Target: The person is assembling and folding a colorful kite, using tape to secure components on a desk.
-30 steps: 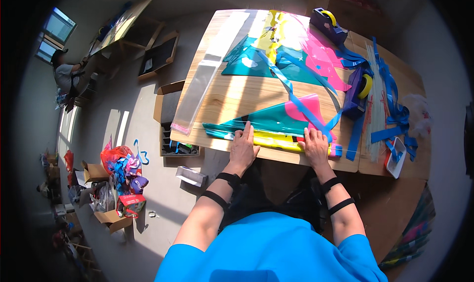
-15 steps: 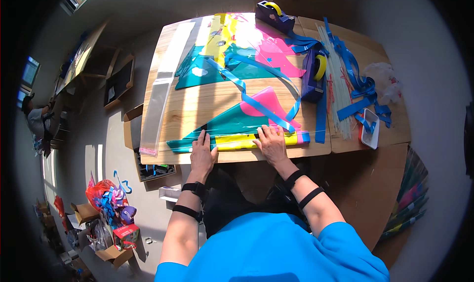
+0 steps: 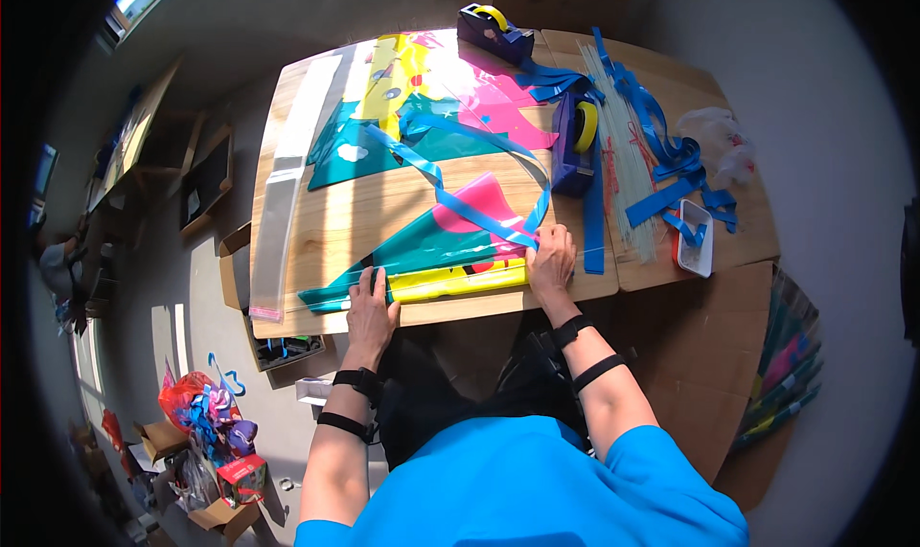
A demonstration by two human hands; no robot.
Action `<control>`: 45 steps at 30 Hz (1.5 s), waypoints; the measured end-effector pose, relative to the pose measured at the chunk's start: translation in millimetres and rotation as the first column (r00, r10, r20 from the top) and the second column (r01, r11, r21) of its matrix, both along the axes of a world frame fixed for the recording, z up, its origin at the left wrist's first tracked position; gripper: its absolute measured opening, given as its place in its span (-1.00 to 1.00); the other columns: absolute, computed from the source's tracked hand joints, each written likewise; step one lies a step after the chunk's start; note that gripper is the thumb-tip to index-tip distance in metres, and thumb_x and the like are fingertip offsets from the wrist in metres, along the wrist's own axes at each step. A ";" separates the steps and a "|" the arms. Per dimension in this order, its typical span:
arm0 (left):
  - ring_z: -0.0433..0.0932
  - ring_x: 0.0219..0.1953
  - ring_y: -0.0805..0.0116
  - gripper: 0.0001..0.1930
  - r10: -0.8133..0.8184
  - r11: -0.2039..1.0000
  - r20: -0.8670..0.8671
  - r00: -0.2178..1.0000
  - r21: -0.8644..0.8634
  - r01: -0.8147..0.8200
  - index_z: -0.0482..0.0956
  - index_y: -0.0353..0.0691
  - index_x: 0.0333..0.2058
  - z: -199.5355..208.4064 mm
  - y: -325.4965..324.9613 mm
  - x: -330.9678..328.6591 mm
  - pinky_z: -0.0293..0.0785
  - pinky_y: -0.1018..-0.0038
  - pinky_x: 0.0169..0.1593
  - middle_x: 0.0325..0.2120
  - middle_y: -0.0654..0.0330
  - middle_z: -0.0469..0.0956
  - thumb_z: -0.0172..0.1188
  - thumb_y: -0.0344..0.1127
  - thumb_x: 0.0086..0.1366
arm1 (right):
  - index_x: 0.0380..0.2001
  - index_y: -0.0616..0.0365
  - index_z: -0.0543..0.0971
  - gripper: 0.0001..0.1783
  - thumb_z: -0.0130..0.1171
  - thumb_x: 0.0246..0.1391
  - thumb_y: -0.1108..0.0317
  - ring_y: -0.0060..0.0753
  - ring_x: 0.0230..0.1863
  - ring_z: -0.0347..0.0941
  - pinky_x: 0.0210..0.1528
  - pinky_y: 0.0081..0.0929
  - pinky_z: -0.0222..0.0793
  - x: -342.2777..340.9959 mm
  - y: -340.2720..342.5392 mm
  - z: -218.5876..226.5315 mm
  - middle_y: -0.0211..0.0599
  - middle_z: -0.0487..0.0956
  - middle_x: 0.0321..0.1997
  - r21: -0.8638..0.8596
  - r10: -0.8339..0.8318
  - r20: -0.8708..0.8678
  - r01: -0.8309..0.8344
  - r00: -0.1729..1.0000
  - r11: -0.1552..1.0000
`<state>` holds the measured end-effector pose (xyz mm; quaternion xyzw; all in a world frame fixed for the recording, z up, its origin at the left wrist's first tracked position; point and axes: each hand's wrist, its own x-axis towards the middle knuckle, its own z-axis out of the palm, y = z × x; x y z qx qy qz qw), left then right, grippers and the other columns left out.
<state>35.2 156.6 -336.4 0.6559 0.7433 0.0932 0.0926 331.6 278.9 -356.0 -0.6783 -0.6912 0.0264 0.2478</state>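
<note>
A teal, pink and yellow plastic kite (image 3: pixel 422 242) lies in front of me, its near edge folded into a narrow roll along the table's front. My left hand (image 3: pixel 370 315) rests on the left part of that roll, fingers apart and pressing down. At the roll's right end, my right hand (image 3: pixel 551 267) has its fingers curled over the edge, gripping it. A blue ribbon (image 3: pixel 437 175) loops from the right end of the kite across the table. Behind it lies another kite (image 3: pixel 355 135) in the same colours, spread flat.
Two tape dispensers (image 3: pixel 574 149) with yellow rolls stand at the back and right. Beyond are thin white rods (image 3: pixel 623 183), blue ribbons (image 3: pixel 661 135), a white tray (image 3: pixel 694 239) and a clear bag (image 3: pixel 724 145). A clear plastic sleeve (image 3: pixel 290 188) lies left. Another person (image 3: pixel 62 264) is far left.
My right hand has slid right along the roll to its end, and its fingers have curled over it. My left hand stays on the roll's left part. The whole view has shifted slightly.
</note>
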 end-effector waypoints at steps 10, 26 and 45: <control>0.43 -0.08 0.09 -0.26 -0.090 0.993 -0.115 0.989 -0.089 0.080 0.32 -0.12 0.25 10.1 7.6 11.7 0.57 0.30 -0.04 0.32 0.22 0.18 0.37 -0.20 0.08 | -0.46 0.26 0.63 -0.83 0.19 -0.05 0.36 -0.04 -0.39 0.59 -0.28 -0.22 0.46 18.1 13.7 -17.6 -0.08 0.63 -0.49 -0.167 -0.234 -0.548 0.169 0.803 0.971; 0.41 -0.03 0.02 -0.26 -0.069 0.991 -0.050 0.996 -0.114 0.063 0.39 -0.13 0.20 14.4 10.4 13.4 0.56 0.22 0.01 0.26 0.23 0.29 0.42 -0.17 0.00 | -0.24 0.35 0.62 -0.68 0.09 0.29 0.25 -0.43 -0.29 0.60 -0.23 -0.56 0.53 61.7 72.4 -12.4 -0.29 0.63 -0.42 -0.194 -0.196 -0.981 0.089 0.010 0.977; 0.39 -0.01 0.01 -0.29 -0.060 0.994 -0.038 0.997 -0.097 0.056 0.41 -0.12 0.18 14.5 8.6 12.5 0.56 0.23 0.00 0.26 0.23 0.29 0.38 -0.18 0.00 | -0.45 0.18 0.67 -0.68 0.19 0.08 0.13 -0.20 -0.33 0.62 -0.24 -0.32 0.47 36.1 33.2 -11.5 -0.13 0.66 -0.45 -0.418 -0.443 -0.362 0.283 0.820 0.863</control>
